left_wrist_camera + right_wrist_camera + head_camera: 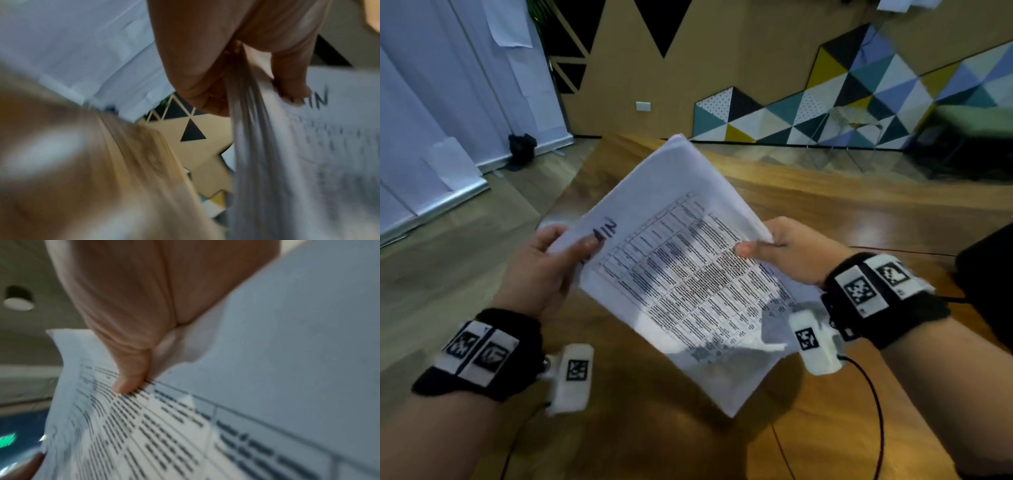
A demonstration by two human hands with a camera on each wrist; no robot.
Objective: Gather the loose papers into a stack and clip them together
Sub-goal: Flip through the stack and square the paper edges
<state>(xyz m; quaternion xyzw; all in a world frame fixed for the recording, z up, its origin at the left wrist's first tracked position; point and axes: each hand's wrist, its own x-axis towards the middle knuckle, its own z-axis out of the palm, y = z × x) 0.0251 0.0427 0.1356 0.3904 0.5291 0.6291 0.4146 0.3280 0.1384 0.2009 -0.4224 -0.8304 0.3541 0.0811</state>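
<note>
- The left hand (541,270) pinches the left edge of the stack of papers (681,274), thumb on the top sheet beside handwritten letters, fingers behind; the left wrist view shows several sheet edges fanned in that grip.
- The right hand (787,250) pinches the stack's right edge, thumb pressed on the printed table of the top sheet, fingers underneath.
- The stack is held in the air above the wooden table (859,219), turned corner-up like a diamond, its edges not fully flush.
- Both wrists carry black bands with white marker blocks.
- A dark object (989,267) sits at the table's right edge.
</note>
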